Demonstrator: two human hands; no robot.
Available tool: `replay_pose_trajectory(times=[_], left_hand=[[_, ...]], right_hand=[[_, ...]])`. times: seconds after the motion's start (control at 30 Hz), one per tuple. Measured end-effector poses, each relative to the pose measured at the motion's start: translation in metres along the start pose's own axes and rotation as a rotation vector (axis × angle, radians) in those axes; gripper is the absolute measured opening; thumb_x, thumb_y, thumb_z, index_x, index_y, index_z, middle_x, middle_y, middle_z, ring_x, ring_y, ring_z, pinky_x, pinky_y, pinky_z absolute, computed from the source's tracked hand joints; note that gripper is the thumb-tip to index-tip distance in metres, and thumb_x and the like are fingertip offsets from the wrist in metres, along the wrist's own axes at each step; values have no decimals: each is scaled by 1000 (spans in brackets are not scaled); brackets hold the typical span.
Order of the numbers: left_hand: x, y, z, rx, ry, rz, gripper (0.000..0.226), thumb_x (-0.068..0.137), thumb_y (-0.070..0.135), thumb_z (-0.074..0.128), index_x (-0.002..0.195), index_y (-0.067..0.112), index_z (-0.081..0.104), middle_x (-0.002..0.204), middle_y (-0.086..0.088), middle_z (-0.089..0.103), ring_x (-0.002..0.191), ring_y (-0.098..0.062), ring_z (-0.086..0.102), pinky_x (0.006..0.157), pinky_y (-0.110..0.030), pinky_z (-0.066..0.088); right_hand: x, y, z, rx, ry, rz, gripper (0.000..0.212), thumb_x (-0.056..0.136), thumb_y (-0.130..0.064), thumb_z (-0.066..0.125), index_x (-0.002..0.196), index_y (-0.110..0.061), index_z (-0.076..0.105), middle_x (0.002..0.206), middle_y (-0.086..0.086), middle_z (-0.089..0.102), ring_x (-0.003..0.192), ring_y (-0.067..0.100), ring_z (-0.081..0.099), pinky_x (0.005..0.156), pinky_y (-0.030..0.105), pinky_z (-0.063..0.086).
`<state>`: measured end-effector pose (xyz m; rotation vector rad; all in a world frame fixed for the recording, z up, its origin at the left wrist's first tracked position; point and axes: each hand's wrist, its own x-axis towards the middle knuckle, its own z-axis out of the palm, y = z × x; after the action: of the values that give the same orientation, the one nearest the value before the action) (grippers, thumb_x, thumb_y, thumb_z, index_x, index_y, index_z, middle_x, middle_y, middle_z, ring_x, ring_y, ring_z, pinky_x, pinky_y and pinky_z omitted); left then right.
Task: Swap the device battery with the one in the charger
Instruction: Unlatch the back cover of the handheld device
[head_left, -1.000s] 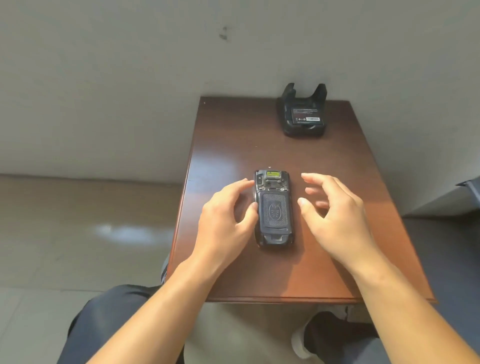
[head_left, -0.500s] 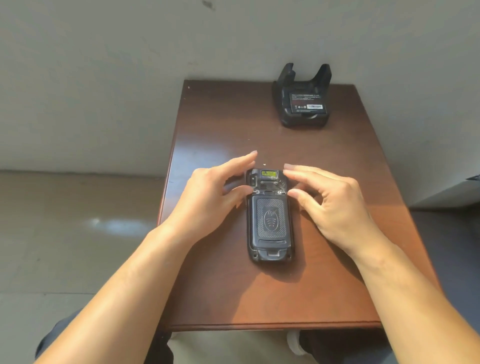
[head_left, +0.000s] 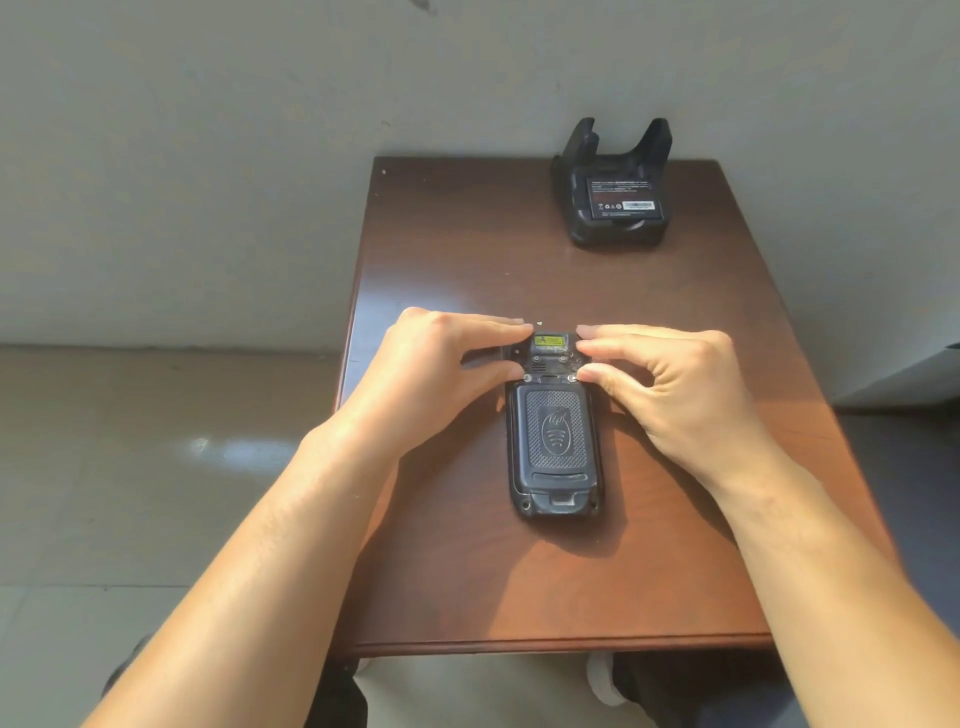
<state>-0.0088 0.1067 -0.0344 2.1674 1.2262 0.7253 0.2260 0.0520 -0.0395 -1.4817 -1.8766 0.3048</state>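
Note:
A black handheld device (head_left: 555, 441) lies face down in the middle of the brown table (head_left: 675, 545), its textured battery cover facing up and a yellow label at its far end. My left hand (head_left: 441, 374) grips the device's far end from the left, fingertips and thumb on its edge. My right hand (head_left: 670, 384) pinches the same end from the right. At the table's far right stands a black charger cradle (head_left: 613, 228) with a labelled battery (head_left: 623, 200) seated in it.
The table stands against a pale wall (head_left: 260, 156). Tiled floor (head_left: 156, 467) lies to the left. My knees and a shoe show under the table's near edge.
Both hands have slid from the device's middle up to its far end and closed onto its two sides. The view has tilted down and closer.

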Motion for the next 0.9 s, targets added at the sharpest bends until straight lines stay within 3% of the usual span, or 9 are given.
replay_pose_trajectory(times=[0.1,0.23,0.43,0.7,0.9], left_hand=[[0,1,0,3,-5,12,38,80,25,79,118,25,73,121,7,73,117,-2,64,103,-29,51],[1,1,0,15,-3,22,38,80,24,79,117,23,74,121,7,72,118,-1,63,105,-26,49],[1,1,1,5,-1,14,39,79,23,80,118,23,73,122,7,72,118,-1,63,106,-22,47],[0,1,1,21,14,30,38,80,25,79,117,24,74,121,7,73,117,-1,64,106,-25,48],[0,3,-1,68,16,73,37,80,24,80,116,21,74,119,5,73,115,-4,65,103,-27,51]], right_hand=[[-1,3,3,-3,43,-28,19,81,-15,84,99,-8,82,107,6,79,98,14,76,94,32,58],[0,6,7,14,77,-36,15,82,-15,84,94,-7,82,103,7,80,93,16,76,89,28,58],[11,5,3,70,-7,-7,17,80,-15,85,94,-6,80,96,5,78,87,10,73,83,7,48],[11,5,-2,88,-70,22,20,80,-12,85,99,-7,80,101,2,78,92,5,71,86,4,47],[4,5,-2,125,-61,57,19,81,-11,84,99,-8,80,107,1,78,93,7,75,88,9,52]])
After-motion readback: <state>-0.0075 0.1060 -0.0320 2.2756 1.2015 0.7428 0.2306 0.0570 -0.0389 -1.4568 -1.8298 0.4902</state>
